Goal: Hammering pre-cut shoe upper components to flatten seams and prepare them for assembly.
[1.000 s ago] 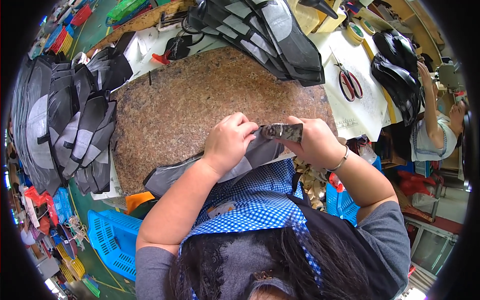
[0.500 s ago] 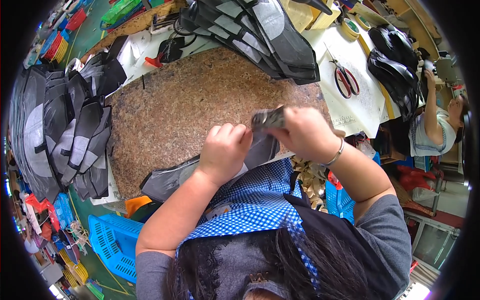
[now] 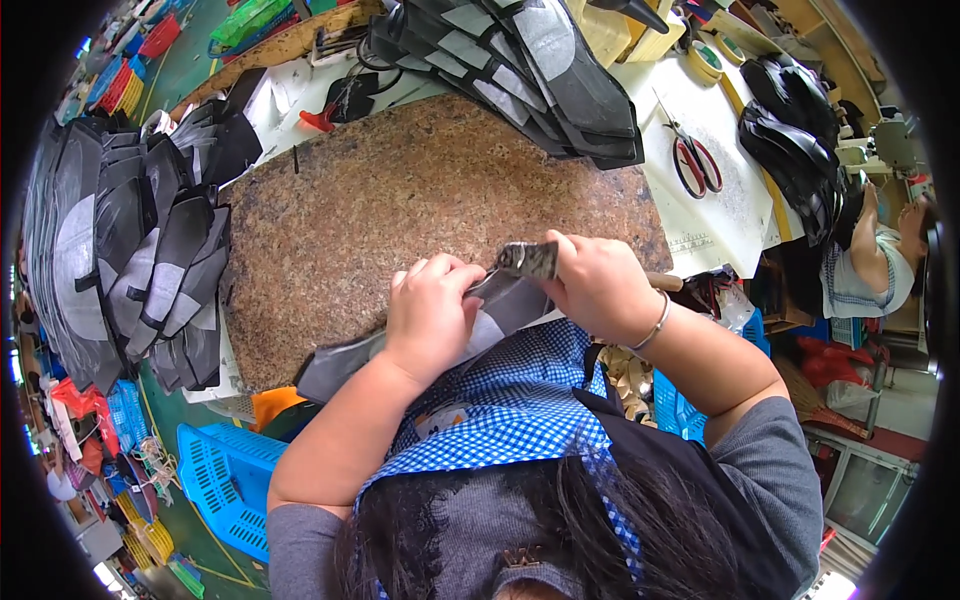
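Note:
A black leather piece with grey patches (image 3: 512, 306), likely a shoe or boot part, lies along the near edge of the brown stone slab (image 3: 330, 220). My left hand (image 3: 432, 312) is closed on its upper edge, with the fingertips pinching that rim. My right hand (image 3: 610, 285) grips a hammer (image 3: 527, 260) close to its dark, worn metal head. The end of its wooden handle sticks out past my wrist. The hammer head is at the leather edge, just right of my left fingertips; whether it touches, I cannot tell.
Stacks of similar black pieces lie at the left (image 3: 150, 250) and far side (image 3: 520, 70). Red-handled scissors (image 3: 697, 165) and tape rolls (image 3: 705, 62) rest on the white tabletop. A blue basket (image 3: 225, 485) stands below left. Another person (image 3: 880, 250) sits at the right.
The hammer has come down toward the leather edge. My left hand has shifted slightly left, its fingers resettling on the rim, and the leather piece has turned a little.

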### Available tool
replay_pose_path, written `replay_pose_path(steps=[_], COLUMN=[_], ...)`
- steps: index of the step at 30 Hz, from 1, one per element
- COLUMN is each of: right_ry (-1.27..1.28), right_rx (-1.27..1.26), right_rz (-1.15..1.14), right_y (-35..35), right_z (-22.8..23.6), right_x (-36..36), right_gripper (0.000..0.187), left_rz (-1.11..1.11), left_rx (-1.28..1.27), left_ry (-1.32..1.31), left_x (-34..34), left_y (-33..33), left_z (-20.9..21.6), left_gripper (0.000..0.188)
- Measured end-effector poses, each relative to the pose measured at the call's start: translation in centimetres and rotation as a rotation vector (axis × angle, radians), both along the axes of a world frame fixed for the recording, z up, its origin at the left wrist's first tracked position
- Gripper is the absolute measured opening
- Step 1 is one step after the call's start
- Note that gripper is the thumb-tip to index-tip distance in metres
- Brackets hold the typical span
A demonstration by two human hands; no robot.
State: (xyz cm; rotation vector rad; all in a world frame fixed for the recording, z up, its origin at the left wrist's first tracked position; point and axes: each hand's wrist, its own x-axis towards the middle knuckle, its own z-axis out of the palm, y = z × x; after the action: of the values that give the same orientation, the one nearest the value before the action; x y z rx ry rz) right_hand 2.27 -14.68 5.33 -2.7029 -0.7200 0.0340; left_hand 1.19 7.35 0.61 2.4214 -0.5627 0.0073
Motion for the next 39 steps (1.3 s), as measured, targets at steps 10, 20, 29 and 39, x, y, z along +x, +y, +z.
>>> replay_pose_path(steps=[10,20,29,39], right_ry=[0.072,0.014,0.051,-0.05], right_rx=[0.006,0.157,0.067,0.18], right_rz=[0.09,0.061,-0.022,-0.085], right_y=[0.8,1.1,-0.3,0.9], right_z=[-0.1,-1.1,-1.0,-1.6], right_x=[0.2,1.0,1.1,-0.2], right_gripper=[0.021,0.029,0.031,0.024], left_rz=[0.041,-0.052,0.007,0.015], left_rx=[-0.097,0.046,-0.166,0.286], left_ry=[0.257,-0.124,0.233,-0.312], left_x=[-0.1,-1.6,1.7,-1.5], left_y=[2.6,1.2,2.0,0.2], left_z=[0.1,-0.8,-0.4,-0.6], left_gripper=[0.02,0.019,0.023,0.015])
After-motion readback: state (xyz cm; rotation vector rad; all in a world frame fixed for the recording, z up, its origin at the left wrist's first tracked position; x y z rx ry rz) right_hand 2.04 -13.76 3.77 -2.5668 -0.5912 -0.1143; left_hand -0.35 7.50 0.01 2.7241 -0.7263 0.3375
